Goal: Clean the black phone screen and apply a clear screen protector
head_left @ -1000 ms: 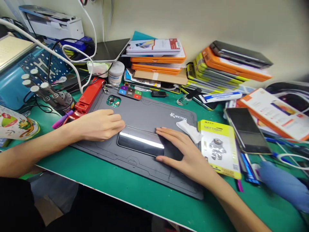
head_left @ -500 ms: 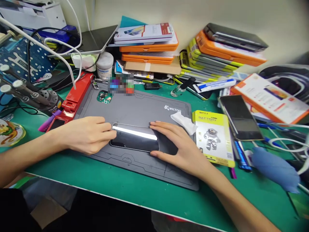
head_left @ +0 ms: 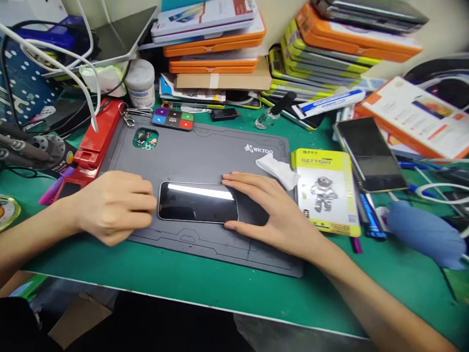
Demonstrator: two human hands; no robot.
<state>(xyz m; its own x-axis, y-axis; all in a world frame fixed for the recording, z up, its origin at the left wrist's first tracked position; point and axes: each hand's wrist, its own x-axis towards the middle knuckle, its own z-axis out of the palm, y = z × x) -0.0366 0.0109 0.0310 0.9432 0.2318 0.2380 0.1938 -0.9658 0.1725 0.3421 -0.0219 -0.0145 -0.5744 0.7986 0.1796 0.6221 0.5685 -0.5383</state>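
A black-screened smartphone (head_left: pixel 198 204) lies flat, screen up, on the dark grey work mat (head_left: pixel 205 156). My right hand (head_left: pixel 271 210) grips its right end, with the fingers along the far edge and the thumb at the near edge. My left hand (head_left: pixel 120 205) is curled into a fist just left of the phone, a small gap from its left end. What its fingers hold, if anything, is hidden. A crumpled white wipe (head_left: pixel 277 170) lies on the mat behind my right hand. In the mat's cut-out tray (head_left: pixel 145 139) sit several tiny parts.
A yellow battery pack (head_left: pixel 326 190) stands right of the mat, with another phone (head_left: pixel 370 154) and a blue air blower (head_left: pixel 427 232) beyond. At the left are a red stapler-like tool (head_left: pixel 91 142) and a white paste jar (head_left: pixel 140 83). Stacked orange cases (head_left: pixel 214 64) line the back.
My left hand has drawn slightly left, away from the phone's left end, and its fingers are curled tighter. My right hand keeps its grip on the phone. The camera view has shifted.
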